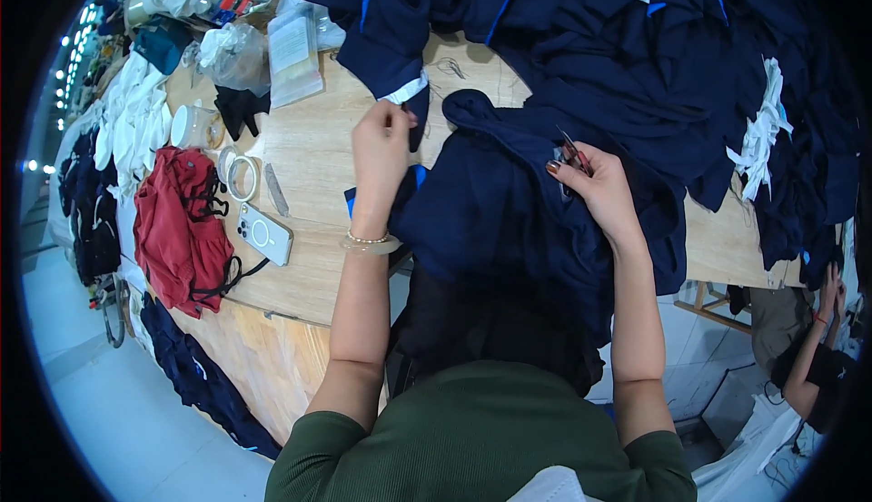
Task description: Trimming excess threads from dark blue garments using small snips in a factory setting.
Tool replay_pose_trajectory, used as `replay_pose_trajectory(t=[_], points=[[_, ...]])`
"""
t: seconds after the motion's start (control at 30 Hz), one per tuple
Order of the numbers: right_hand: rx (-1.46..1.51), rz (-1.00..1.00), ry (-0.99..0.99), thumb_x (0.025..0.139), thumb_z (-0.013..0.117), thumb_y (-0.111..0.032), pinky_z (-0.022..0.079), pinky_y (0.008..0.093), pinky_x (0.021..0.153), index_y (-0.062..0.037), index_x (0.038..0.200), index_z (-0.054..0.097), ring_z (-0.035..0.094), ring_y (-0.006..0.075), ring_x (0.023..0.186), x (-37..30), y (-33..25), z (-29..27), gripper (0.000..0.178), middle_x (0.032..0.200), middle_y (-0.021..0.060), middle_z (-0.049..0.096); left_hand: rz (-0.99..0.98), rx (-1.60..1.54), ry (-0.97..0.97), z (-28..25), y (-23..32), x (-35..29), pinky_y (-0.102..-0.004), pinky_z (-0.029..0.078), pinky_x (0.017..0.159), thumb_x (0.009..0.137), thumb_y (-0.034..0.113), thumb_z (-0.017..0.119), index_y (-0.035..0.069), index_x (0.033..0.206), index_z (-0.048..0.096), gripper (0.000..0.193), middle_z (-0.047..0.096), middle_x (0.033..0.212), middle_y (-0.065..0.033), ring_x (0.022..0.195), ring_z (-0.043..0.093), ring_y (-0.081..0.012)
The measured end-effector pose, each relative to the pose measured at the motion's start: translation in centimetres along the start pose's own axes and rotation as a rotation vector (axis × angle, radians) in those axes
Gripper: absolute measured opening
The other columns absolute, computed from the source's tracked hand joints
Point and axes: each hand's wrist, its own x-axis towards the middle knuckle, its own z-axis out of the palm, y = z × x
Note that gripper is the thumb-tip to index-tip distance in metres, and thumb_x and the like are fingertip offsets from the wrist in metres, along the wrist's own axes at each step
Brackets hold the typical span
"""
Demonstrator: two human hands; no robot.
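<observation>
A navy garment [509, 193] is spread across my lap and over the table's near edge. My right hand [599, 184] is closed round a pair of small red and dark thread snips [574, 155], their points directed away from me, just above the garment. My left hand [381, 152] is raised left of the garment with its fingers curled into a pinch. Whatever lies between those fingertips is too small or hidden to tell. Just beyond them a navy piece with a white strip [406, 89] hangs across the tabletop.
More navy garments [618, 57] with bright blue trim are heaped at the back and right. On the wooden table [313, 157] to the left lie a red bag [182, 229], a phone [264, 232], tape rolls [243, 178] and plastic bags [295, 52]. Another person's hands [828, 293] show at far right.
</observation>
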Motion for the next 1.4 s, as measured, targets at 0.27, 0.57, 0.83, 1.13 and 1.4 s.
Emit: replay_pose_trajectory(t=[0.27, 0.57, 0.83, 1.13, 1.4], points=[[0.028, 0.022, -0.012, 0.080, 0.070, -0.015, 0.029, 0.0192, 0.054, -0.0001, 0.078, 0.060, 0.034, 0.0024, 0.058, -0.3, -1.2, 0.1, 0.018, 0.062, -0.0062, 0.044, -0.053, -0.044, 0.054, -0.1, 2.1, -2.3, -0.0269, 0.045, 0.061, 0.092, 0.014, 0.051, -0.005, 0.077, 0.060, 0.026, 0.063, 0.071, -0.0107, 0.065, 0.059, -0.0139], [-0.074, -0.101, 0.033, 0.079, 0.069, -0.019, 0.038, 0.0236, 0.057, 0.0030, 0.085, 0.061, 0.044, 0.0063, 0.060, -0.3, 0.4, -0.6, 0.024, 0.064, 0.0027, 0.054, 0.658, 0.070, -0.250, 1.8, 6.5, -4.7, -0.0307, 0.045, 0.071, 0.073, 0.000, 0.067, 0.002, 0.083, 0.060, 0.012, 0.058, 0.088, -0.0086, 0.085, 0.057, -0.0255], [-0.033, -0.221, 0.724, 0.091, 0.056, -0.012, 0.042, 0.0178, 0.068, -0.0010, 0.098, 0.065, 0.054, 0.0042, 0.074, -8.1, -1.5, -7.9, 0.016, 0.084, 0.0023, 0.064, 0.522, -0.081, -0.304, 2.8, 7.1, -7.2, -0.0304, 0.046, 0.074, 0.076, -0.002, 0.064, 0.001, 0.085, 0.061, 0.010, 0.060, 0.091, -0.0092, 0.085, 0.057, -0.0237], [-0.569, -0.176, 0.759, 0.080, 0.067, -0.008, 0.045, 0.0269, 0.071, 0.0015, 0.103, 0.062, 0.059, 0.0210, 0.078, -8.7, 1.7, -7.3, 0.025, 0.087, 0.0111, 0.057, -0.126, -0.037, -0.298, 2.9, 2.2, 1.4, -0.0240, 0.043, 0.069, 0.090, 0.028, 0.059, -0.007, 0.109, 0.061, 0.039, 0.057, 0.070, -0.0012, 0.073, 0.053, -0.0102], [0.734, 0.063, 0.571, 0.088, 0.058, -0.006, 0.048, 0.0259, 0.077, -0.0012, 0.096, 0.063, 0.062, 0.0158, 0.082, -8.2, 3.3, -11.1, 0.010, 0.096, 0.0062, 0.064, -0.238, -0.319, -0.441, 2.5, 2.5, 0.8, -0.0177, 0.036, 0.055, 0.096, 0.012, 0.044, 0.003, 0.100, 0.057, 0.015, 0.055, 0.083, 0.0032, 0.065, 0.046, -0.0041]])
